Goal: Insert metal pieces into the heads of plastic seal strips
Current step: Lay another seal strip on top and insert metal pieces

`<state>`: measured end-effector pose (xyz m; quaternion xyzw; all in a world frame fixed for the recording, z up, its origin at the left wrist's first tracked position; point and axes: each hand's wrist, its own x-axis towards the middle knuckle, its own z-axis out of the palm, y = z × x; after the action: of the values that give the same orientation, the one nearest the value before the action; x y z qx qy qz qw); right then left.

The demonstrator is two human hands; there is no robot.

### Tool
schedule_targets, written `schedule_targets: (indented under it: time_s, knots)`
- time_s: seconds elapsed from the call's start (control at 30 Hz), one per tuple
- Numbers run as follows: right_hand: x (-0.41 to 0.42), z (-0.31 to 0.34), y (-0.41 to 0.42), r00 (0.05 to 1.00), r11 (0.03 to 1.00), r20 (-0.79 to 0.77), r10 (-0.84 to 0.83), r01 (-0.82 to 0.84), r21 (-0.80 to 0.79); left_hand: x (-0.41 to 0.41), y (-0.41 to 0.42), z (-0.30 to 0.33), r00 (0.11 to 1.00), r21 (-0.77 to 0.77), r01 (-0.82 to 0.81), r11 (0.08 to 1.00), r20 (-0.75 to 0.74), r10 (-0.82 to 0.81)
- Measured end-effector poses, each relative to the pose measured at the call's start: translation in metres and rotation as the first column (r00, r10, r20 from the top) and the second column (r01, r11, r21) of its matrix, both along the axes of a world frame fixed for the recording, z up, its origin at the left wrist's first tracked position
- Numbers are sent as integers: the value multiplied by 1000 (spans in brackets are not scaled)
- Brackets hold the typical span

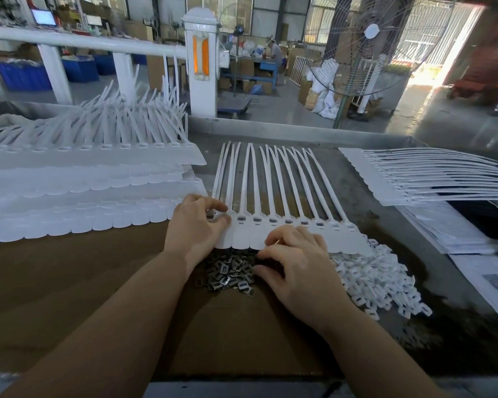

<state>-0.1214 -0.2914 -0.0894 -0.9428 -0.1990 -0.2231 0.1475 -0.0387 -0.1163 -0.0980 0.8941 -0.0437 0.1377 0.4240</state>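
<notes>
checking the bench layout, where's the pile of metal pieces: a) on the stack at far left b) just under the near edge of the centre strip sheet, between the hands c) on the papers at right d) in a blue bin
b: the metal pieces lie just below the centre sheet, between the left hand and right hand.

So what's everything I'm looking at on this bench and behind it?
Strip sheet being worked: one, white, centre of bench.
Stacked strip sheets: many, white, left.
More strip sheets: a stack, white, right.
Metal pieces: a heap, silver-grey, near the centre sheet.
Small plastic parts: a heap, white, right of the metal.
Fan: one, wire-caged, behind the bench.
Post: one, white with orange panels, behind.
Left hand: pinching at the leftmost head.
Right hand: fingers curled over the metal heap.
</notes>
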Motion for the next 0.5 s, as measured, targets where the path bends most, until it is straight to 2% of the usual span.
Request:
schedule_targets:
  time_s: [0.3, 0.5]
  knots:
    - [-2, 1, 2, 998, 999, 55, -2, 5, -38, 0, -1, 1, 1000, -7, 7, 1000, 1, -7]
    - [-3, 2, 0, 997, 997, 59, 48, -51, 60, 0, -1, 1, 1000, -6, 3, 1000, -1, -3]
